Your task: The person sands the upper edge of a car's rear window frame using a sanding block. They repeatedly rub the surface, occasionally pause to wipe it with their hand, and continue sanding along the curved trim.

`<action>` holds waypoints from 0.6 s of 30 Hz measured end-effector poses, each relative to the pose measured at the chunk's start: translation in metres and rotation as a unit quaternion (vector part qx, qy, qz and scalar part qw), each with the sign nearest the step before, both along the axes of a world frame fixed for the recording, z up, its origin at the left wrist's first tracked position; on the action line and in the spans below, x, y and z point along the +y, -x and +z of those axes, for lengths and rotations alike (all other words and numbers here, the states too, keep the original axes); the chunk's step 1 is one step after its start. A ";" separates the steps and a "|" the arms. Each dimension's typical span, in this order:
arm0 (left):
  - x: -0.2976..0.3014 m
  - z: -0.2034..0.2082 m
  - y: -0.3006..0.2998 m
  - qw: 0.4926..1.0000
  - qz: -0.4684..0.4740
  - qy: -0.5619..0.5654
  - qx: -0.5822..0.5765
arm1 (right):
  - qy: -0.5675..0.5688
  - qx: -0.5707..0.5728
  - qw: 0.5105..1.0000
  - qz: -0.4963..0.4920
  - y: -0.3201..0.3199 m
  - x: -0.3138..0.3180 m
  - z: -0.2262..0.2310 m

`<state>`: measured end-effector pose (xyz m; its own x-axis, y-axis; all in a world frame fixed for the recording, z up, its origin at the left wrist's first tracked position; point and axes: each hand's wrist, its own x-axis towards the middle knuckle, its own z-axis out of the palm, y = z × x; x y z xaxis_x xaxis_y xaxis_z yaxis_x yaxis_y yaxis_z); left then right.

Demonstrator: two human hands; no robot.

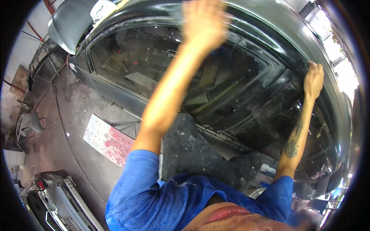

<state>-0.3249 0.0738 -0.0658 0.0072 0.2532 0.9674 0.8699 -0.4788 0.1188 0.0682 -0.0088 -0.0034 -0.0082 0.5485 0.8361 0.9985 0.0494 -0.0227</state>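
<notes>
A dark car [285, 38] with a dull, patchy finish stands before me, its side windows [127, 57] dusty. My left hand [204, 25] is stretched far out over the edge of the roof above the front window. It is smeared by motion, and the frame's top edge cuts off the fingertips; whether something lies under the palm is hidden. Farther right along the roof edge is my right hand [314, 81], its fingers curled closed against the dark rail. What those fingers grip, if anything, cannot be made out.
Below my left arm lies a perforated white and red board [110, 138] on the concrete floor [77, 115]. A loose car panel [65, 204] rests at lower left. A cable [63, 119] runs over the floor, near a grey bracket-like part [31, 125]. A raised dark panel [71, 23] stands far left.
</notes>
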 end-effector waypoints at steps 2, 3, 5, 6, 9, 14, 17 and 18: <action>-0.032 0.010 -0.115 0.992 -0.122 0.003 0.034 | -0.002 -0.003 1.000 0.017 0.004 -0.004 0.003; -0.051 0.014 -0.160 0.990 -0.139 0.005 0.040 | 0.019 -0.003 1.000 0.023 0.005 -0.005 0.005; -0.056 0.021 -0.176 0.987 -0.152 -0.019 0.042 | 0.010 0.023 0.995 0.101 0.004 -0.009 0.009; -0.050 0.023 -0.155 0.982 -0.172 -0.003 0.073 | 0.017 0.062 0.989 0.130 0.004 -0.010 0.010; -0.032 0.026 -0.043 0.906 -0.125 0.396 0.085 | 0.019 -0.006 0.995 0.100 0.001 -0.007 0.008; 0.002 0.022 0.058 0.984 0.033 0.172 -0.017 | 0.011 0.008 1.000 0.013 0.003 0.006 0.000; -0.036 0.034 -0.044 0.946 -0.101 0.308 0.001 | -0.003 0.010 0.999 0.031 0.011 0.005 0.003; -0.054 0.028 -0.106 0.980 -0.038 0.165 0.105 | 0.057 0.062 0.996 -0.028 0.013 0.003 0.007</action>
<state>-0.2189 0.0202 -0.0377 0.2284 0.5428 0.8082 0.8549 -0.5090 0.1003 0.0551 -0.0058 0.0032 0.1247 0.6360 0.7616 0.9887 -0.0154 -0.1490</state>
